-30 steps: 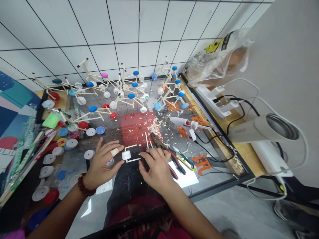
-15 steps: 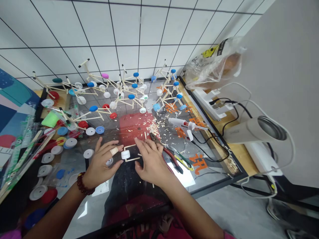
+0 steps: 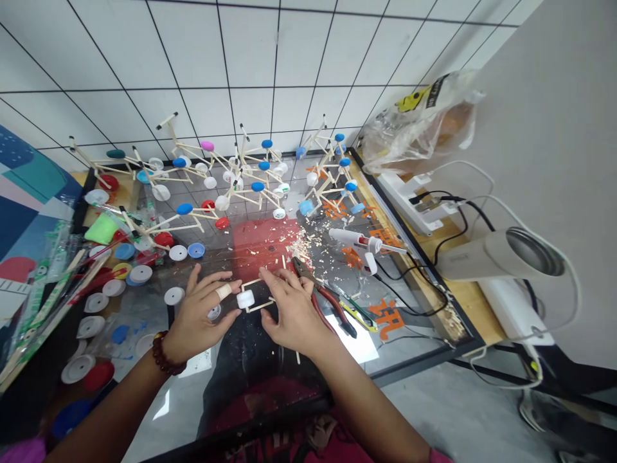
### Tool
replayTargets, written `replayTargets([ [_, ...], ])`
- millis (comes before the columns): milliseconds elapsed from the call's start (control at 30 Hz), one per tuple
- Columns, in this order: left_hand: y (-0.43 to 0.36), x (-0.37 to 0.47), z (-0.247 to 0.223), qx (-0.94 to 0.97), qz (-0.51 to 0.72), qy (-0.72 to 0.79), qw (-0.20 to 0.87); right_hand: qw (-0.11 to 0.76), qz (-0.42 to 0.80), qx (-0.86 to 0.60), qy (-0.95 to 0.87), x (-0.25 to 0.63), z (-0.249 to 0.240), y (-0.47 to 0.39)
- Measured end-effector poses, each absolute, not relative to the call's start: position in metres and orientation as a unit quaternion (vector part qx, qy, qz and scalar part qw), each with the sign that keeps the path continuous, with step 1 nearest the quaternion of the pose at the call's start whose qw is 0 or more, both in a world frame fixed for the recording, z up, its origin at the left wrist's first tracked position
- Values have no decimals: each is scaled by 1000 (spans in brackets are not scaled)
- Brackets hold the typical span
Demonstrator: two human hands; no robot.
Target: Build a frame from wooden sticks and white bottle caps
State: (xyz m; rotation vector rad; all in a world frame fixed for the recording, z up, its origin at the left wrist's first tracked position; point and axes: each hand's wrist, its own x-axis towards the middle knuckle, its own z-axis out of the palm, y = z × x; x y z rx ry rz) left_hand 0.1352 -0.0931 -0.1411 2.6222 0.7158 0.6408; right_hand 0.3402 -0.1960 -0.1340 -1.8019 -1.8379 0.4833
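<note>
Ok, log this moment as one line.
left hand: at white cap | right hand: at wooden sticks | pliers: beside right hand | glue gun: on tabletop

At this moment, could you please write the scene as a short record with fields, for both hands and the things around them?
Left hand: finger and thumb at the capped end of a small wooden-stick frame
Right hand: fingers by the frame's other end
Between hands: white bottle caps on the frame
Beside right hand: red-handled pliers
Farther right: white glue gun
Behind: stick-and-cap models
Left side: loose bottle caps, mixed colours
</note>
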Motion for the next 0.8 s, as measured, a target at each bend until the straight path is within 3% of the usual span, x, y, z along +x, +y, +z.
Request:
replayTargets([
  [800, -94, 137, -142, 918, 248, 254, 177, 264, 154, -667, -679, 346, -134, -199],
])
